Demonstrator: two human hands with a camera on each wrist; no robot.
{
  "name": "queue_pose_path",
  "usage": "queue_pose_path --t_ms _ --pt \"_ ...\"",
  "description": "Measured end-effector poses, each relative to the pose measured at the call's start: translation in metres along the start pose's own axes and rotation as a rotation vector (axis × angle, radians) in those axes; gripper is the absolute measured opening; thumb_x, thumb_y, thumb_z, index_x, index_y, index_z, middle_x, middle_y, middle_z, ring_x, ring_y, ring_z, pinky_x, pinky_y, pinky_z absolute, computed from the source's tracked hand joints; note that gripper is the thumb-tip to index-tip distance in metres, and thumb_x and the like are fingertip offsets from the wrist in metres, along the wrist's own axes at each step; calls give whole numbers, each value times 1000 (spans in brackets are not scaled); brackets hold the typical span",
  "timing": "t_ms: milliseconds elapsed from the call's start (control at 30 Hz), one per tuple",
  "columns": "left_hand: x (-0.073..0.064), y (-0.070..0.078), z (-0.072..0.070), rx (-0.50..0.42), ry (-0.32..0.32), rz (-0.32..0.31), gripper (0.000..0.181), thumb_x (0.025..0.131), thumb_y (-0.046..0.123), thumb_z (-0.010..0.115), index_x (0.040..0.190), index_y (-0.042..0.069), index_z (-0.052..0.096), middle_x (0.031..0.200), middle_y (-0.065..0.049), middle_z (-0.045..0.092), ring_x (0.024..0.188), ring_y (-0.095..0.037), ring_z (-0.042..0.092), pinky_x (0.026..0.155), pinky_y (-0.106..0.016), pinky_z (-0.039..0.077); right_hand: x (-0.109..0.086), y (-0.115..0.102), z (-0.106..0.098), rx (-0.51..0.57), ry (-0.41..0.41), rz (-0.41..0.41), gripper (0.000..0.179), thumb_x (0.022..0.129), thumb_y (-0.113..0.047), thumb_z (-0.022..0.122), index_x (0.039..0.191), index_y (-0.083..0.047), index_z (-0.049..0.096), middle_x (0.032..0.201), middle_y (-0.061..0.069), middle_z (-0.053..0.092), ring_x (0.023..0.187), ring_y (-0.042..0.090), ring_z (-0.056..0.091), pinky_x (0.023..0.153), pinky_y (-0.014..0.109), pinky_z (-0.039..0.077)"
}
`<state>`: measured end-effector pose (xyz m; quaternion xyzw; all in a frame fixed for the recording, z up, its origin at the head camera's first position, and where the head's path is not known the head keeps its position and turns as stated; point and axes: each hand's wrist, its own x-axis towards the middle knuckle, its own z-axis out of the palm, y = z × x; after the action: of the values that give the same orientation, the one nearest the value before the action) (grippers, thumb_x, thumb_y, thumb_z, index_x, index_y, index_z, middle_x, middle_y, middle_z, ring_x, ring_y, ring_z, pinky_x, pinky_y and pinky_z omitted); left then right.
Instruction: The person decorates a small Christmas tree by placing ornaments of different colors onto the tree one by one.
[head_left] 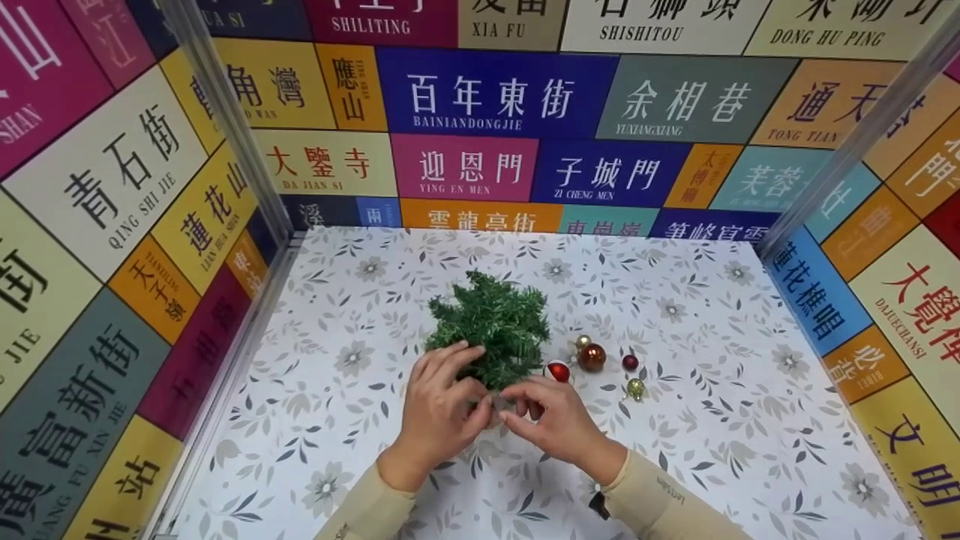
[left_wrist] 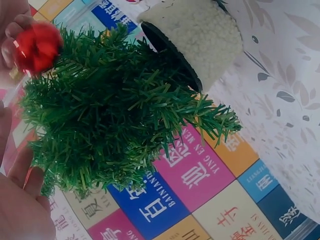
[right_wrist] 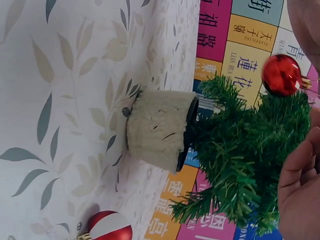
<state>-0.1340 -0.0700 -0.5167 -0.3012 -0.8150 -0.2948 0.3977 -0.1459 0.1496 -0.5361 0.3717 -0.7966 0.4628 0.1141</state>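
A small green artificial Christmas tree [head_left: 499, 322] stands upright in a fuzzy cream pot [right_wrist: 160, 130]. Close in front of it, my left hand [head_left: 442, 405] and right hand [head_left: 559, 420] meet, thumb and forefinger of each drawn together. A shiny red bauble [right_wrist: 282, 75] with a gold cap hangs by the foliage below the fingertips; a thin thread leads from its cap towards the hands. Both hands appear to pinch that thread, though its ends are hidden. In the left wrist view the bauble [left_wrist: 37, 48] overlaps the right hand's fingers [left_wrist: 10, 42].
Right of the tree lie a red-and-white bauble [head_left: 557, 370], a copper bauble [head_left: 592, 358], a dark red bauble [head_left: 630, 362] and small gold ones, one being a gold bauble [head_left: 635, 388]. Panels with printed signs [head_left: 495, 97] wall in the floral tablecloth [head_left: 352, 420] at back and sides.
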Motion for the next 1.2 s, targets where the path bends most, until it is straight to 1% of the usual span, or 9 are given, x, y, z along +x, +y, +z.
queue_pose_path --t_ms 133,267,400,500,633,767,967,1067,1200 --pt "0 0 0 -2 13 4 11 77 16 78 73 19 69 130 -9 63 125 -32 54 100 -57 40 5 -5 3 16 9 -20 25 85 -9 80 107 -18 73 77 -9 59 57 3 47 49 18 41" --pt "0 2 0 -9 10 -3 10 78 17 79 74 20 70 130 -8 63 126 -31 54 102 -56 39 12 -24 3 56 49 -48 24 81 2 79 101 -8 74 74 -1 60 54 7 49 48 19 41" --pt "-1 3 -1 -16 9 -5 9 79 19 78 75 20 71 130 -8 63 125 -31 54 102 -56 39 17 -39 1 92 63 -53 21 81 9 75 96 -6 74 73 2 61 54 9 51 48 19 43" --pt "-2 2 -2 -24 8 -1 8 80 20 78 75 20 72 130 -8 63 125 -31 54 101 -56 39 17 -37 2 128 62 -50 21 83 10 73 95 -7 74 74 2 63 54 10 50 48 20 43" --pt "-3 0 -4 -14 5 -8 9 78 17 78 73 19 71 130 -8 63 125 -32 54 100 -57 39 12 -21 7 148 55 -45 18 88 3 72 96 -13 74 78 -3 64 54 8 49 47 20 42" --pt "-6 -3 -8 17 7 -12 10 76 15 79 71 18 71 130 -9 63 124 -32 54 100 -58 40 10 -7 11 72 59 -83 18 90 -4 72 98 -19 73 83 -9 63 59 4 50 51 18 43" --pt "-11 -6 -13 51 14 -1 8 82 19 75 74 17 74 128 -8 64 123 -31 55 101 -54 39 14 -8 14 -120 95 -185 12 91 -11 73 97 -21 74 85 -17 61 67 2 52 62 14 42" --pt "-13 -9 -16 59 40 3 7 81 19 76 74 17 75 122 -7 66 118 -30 58 101 -50 39 18 -12 17 -212 128 -242 8 92 -15 71 97 -21 74 84 -16 60 69 2 52 64 16 42" --pt "-16 -15 -20 59 63 -11 6 81 21 78 76 18 75 110 -5 68 106 -27 61 97 -47 42 26 -16 21 -333 173 -329 5 92 -17 70 95 -19 74 84 -11 61 69 7 51 62 23 43"
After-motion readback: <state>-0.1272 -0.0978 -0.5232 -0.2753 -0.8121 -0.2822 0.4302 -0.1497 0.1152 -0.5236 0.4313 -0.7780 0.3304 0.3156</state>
